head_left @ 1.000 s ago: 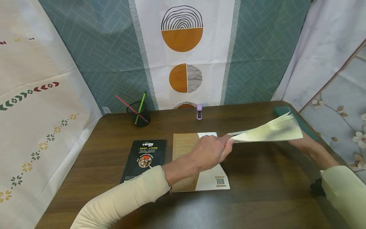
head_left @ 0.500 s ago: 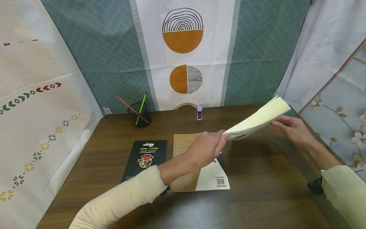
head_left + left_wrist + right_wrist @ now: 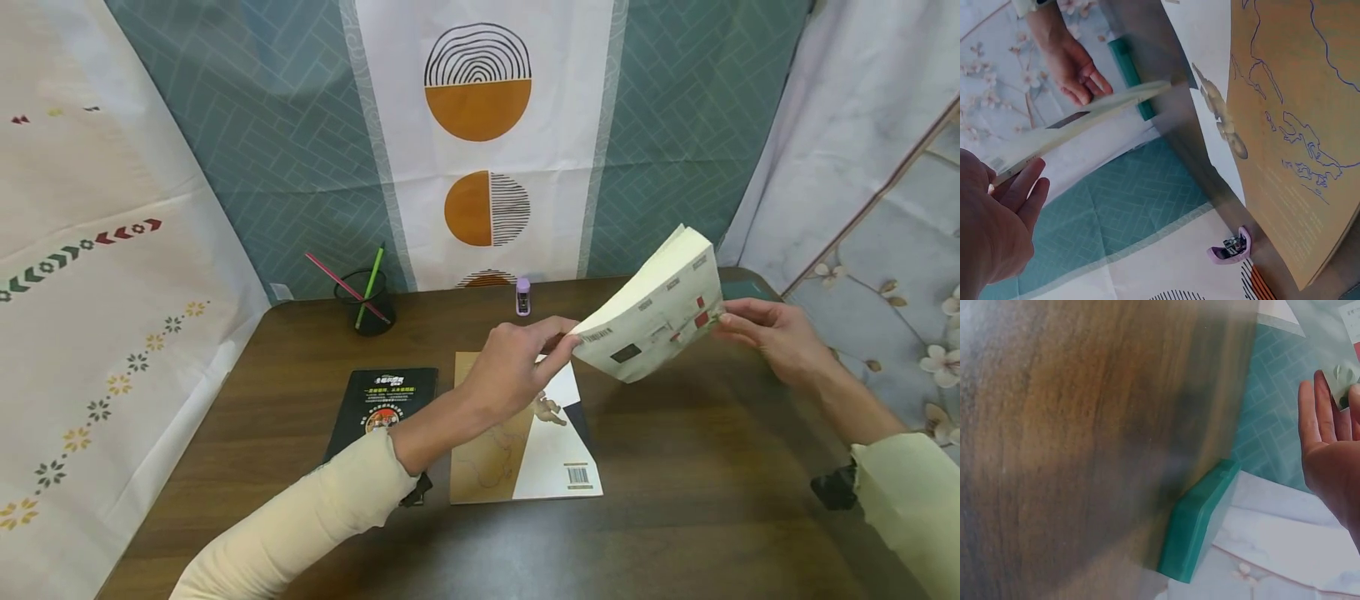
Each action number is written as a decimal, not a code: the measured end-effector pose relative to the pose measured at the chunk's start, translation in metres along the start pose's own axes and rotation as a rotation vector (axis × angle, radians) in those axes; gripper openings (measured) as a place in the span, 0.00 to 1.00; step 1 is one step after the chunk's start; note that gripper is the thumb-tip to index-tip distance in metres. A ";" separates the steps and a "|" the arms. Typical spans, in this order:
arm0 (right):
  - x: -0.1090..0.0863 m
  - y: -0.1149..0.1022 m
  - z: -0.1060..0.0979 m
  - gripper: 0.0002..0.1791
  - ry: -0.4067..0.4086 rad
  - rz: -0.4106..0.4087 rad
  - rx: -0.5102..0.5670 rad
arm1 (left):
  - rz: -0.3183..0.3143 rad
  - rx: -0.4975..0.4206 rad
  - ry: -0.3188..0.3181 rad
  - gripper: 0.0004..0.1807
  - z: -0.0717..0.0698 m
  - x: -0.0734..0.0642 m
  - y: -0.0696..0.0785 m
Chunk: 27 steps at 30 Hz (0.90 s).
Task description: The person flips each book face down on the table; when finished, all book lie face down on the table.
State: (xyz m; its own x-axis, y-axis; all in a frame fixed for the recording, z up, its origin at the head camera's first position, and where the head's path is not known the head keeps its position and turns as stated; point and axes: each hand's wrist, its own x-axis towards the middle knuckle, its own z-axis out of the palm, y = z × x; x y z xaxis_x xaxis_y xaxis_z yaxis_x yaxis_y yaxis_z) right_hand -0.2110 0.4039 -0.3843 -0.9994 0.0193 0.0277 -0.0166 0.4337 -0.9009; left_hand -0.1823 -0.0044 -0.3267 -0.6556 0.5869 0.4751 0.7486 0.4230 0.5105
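Note:
A pale paperback book (image 3: 652, 321) with a barcode and red patches on its cover is held tilted above the table. My left hand (image 3: 510, 367) pinches its near left corner; in the left wrist view the left hand (image 3: 997, 225) has its thumb and fingers on either side of it. At the other end my right hand (image 3: 776, 337) pinches the right edge. In the right wrist view, the right thumb lies on the cover, with fingers behind the book's corner (image 3: 1342, 378). Below the left hand lies a brown-and-white book (image 3: 555, 471), partly covered by that hand.
Left of it lies a black book (image 3: 390, 387), partly under my left forearm. A black pen cup (image 3: 371, 312) with two pencils stands at the back left. Near the back edge is a small purple item (image 3: 522, 297). A green box (image 3: 1200, 519) sits at the right edge.
The pale book has tipped so its printed cover now faces me. My right hand came from behind the book to its right edge; my left hand shifted slightly left.

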 end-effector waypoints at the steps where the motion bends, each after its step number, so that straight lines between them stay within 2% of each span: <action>1: 0.000 -0.001 -0.001 0.19 -0.005 -0.005 0.025 | -0.008 -0.017 -0.001 0.14 -0.001 0.000 0.000; 9: -0.002 -0.009 -0.003 0.10 -0.010 -0.061 0.247 | -0.092 -0.128 0.007 0.17 -0.003 -0.004 -0.005; 14: -0.002 -0.016 -0.002 0.08 0.034 -0.054 0.259 | -0.152 -0.183 0.002 0.15 -0.002 -0.005 -0.008; 18: -0.002 -0.022 -0.001 0.08 0.069 -0.024 0.288 | -0.185 -0.178 0.021 0.13 -0.003 -0.006 -0.012; 22: -0.002 -0.027 -0.002 0.08 0.092 0.025 0.225 | -0.237 -0.182 0.002 0.11 -0.001 -0.008 -0.014; 27: 0.000 -0.031 -0.003 0.09 0.076 0.047 0.175 | -0.308 -0.215 -0.038 0.10 0.007 -0.015 -0.016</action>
State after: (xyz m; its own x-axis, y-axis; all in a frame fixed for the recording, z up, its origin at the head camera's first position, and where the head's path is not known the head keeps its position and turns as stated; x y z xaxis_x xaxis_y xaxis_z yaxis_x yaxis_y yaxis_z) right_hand -0.2100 0.3935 -0.3549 -0.9943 0.1063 0.0107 0.0182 0.2673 -0.9635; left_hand -0.1842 -0.0148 -0.3469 -0.8397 0.4818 0.2505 0.4763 0.4319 0.7659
